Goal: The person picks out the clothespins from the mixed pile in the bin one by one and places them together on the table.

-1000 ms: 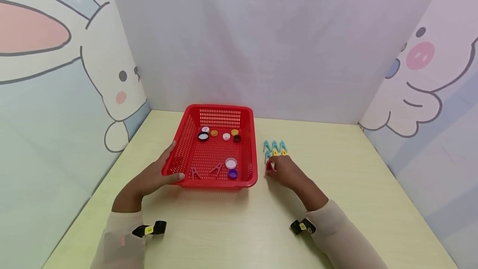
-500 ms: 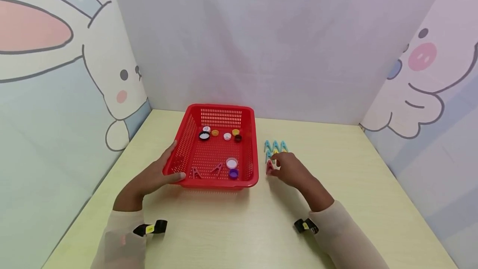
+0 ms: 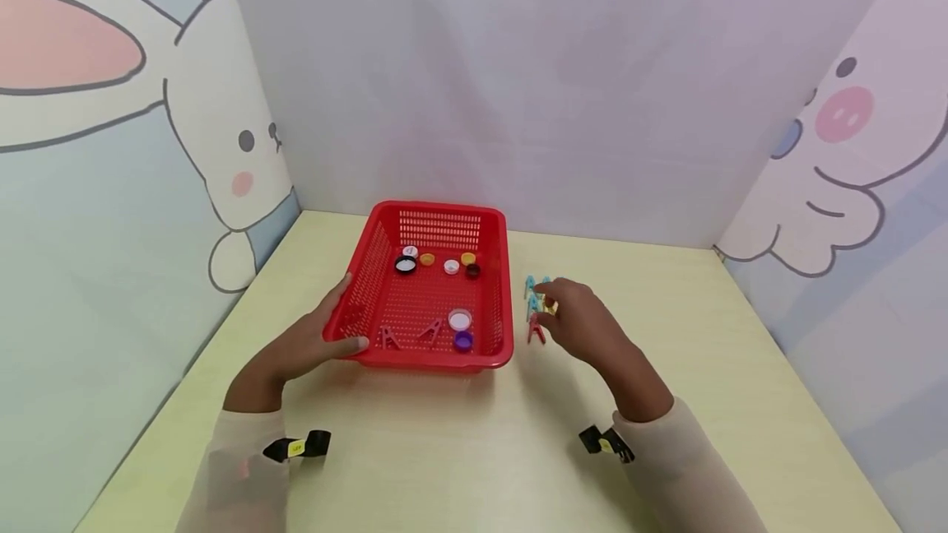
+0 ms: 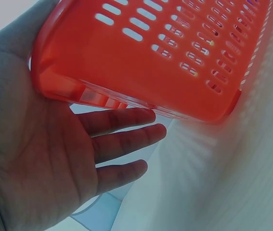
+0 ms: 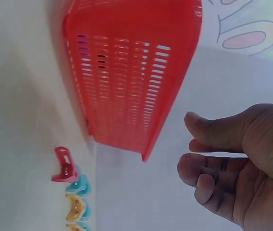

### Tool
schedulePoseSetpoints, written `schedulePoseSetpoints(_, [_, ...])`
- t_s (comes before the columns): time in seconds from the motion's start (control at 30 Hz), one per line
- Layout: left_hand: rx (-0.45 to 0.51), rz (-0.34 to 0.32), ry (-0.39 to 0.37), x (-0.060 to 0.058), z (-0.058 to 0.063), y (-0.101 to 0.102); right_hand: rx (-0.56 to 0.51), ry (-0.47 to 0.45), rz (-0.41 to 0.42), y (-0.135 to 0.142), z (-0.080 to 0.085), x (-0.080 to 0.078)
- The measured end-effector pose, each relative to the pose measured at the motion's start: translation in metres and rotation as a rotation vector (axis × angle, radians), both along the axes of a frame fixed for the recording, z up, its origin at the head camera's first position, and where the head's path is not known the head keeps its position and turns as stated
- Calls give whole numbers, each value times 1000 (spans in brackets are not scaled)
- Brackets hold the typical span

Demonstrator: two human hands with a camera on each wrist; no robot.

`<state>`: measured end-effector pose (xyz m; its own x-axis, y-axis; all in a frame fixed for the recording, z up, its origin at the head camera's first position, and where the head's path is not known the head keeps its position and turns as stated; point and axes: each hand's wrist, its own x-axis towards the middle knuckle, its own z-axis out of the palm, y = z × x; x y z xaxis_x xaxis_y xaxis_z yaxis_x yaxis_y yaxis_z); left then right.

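My left hand [image 3: 299, 344] holds the near left corner of a red plastic basket [image 3: 425, 359], thumb over the rim and the other fingers outside. The left wrist view shows several of these fingers stretched out straight below the basket wall. Right of the basket, a red clothespin [image 3: 536, 329] stands on the table in front of a blue clothespin [image 3: 532, 308]. My right hand [image 3: 592, 327] is raised just beside them, thumb and fingertips apart with nothing between them. It partly hides the yellow clothespins [image 5: 77, 208] and other blue ones behind.
Inside the basket lie two dusky red clothespins [image 3: 430, 332] and several bottle caps, among them a purple cap [image 3: 463, 341] and a black-rimmed cap [image 3: 405, 265]. A pale wall [image 3: 555, 105] closes the table's back, with cartoon-printed panels on both sides.
The right hand has let go of the red clothespin, leaving it standing in front of the blue one, and has lifted slightly away. The left hand has stayed on the basket.
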<state>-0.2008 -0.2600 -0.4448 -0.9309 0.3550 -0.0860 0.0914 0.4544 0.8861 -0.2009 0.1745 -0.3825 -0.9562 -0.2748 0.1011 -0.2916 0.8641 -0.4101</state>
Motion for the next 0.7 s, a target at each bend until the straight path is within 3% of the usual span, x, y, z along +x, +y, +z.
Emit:
schedulePoseSetpoints(0.2, [-5,-4,3,0,0,-1,-4,107,41,-11,29,2])
schedulePoseSetpoints(0.47, [-19,8,-8,1,0,-1,62,152,86,-31,71,-2])
schedulePoseSetpoints(0.7, [-33,11,-17,0,0,0,32,164,166,-49,103,-16])
